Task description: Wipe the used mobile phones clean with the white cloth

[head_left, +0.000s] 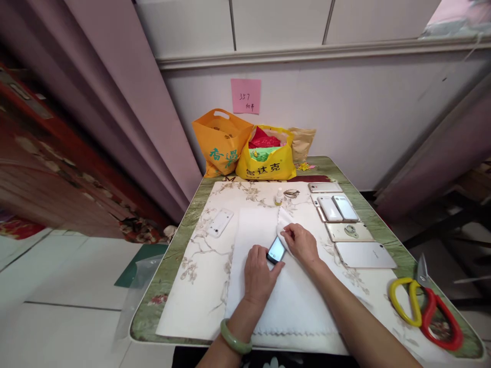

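A small dark-edged mobile phone (276, 249) lies tilted on a white cloth (297, 301) with a scalloped edge, its pale screen facing up. My left hand (261, 273) grips the phone's lower end, thumb at the near edge and fingers on the left side. Pinched in my right hand (301, 243) is the folded far corner of the cloth, at the phone's upper right edge. That fold hides the top of the phone. On my left wrist sits a green bangle (235, 337).
Several phones, among them a white phone (366, 255), lie along the table's right side. Scissors (424, 304) rest at the near right corner. A white phone case (221, 223) lies left. A small bottle (279, 196), glasses (291, 193), an orange bag (222, 143) and a yellow bag (266, 166) stand farther back.
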Tool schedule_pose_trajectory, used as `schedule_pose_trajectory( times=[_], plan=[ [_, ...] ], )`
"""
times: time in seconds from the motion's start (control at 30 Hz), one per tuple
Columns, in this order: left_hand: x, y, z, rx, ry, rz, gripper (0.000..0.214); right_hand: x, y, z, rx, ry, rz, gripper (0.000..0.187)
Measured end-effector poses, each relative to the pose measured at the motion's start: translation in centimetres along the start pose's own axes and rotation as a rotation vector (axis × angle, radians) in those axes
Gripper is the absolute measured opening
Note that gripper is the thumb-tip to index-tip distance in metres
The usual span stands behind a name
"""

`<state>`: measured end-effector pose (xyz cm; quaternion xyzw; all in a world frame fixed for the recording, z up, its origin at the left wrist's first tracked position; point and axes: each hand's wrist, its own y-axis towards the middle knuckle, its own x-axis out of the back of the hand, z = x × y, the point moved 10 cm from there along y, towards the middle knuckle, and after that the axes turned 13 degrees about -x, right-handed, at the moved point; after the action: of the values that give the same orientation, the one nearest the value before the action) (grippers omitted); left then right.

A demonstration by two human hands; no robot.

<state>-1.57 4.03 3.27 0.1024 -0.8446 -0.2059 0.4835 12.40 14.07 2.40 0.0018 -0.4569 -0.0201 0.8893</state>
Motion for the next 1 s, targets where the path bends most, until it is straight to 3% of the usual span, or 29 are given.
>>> schedule_pose_trajectory(
  times=[0.2,0.43,0.57,0.63,0.77,0.83,1.0],
  plan=[
    [0.0,0.0,0.1,-0.029,0.041,-0.011,0.022,-2.1,-4.6,2.3,0.170,0.011,0.197,0.010],
    [0.1,-0.1,0.1,-0.027,0.005,-0.012,0.034,0.9,1.3,-0.3,-0.037,-0.164,-0.057,0.016],
    [0.3,-0.1,0.1,-0.027,0.005,-0.021,0.034,1.6,0.3,0.1,0.012,-0.206,-0.175,0.017],
    [0.3,0.0,0.1,-0.032,0.002,-0.021,0.030,0.7,-2.0,0.9,0.102,-0.141,-0.122,0.017],
    [0.2,0.1,0.2,-0.040,0.011,-0.015,0.022,-1.9,-5.6,2.6,0.251,-0.004,0.131,0.016],
    [0.1,0.1,0.1,-0.040,0.018,-0.004,0.023,-1.9,-4.7,2.2,0.185,-0.003,0.143,0.013],
    [0.1,0.1,0.3,-0.006,0.019,0.024,0.033,0.0,0.0,-0.2,-0.075,-0.051,0.010,0.014]
  ],
)
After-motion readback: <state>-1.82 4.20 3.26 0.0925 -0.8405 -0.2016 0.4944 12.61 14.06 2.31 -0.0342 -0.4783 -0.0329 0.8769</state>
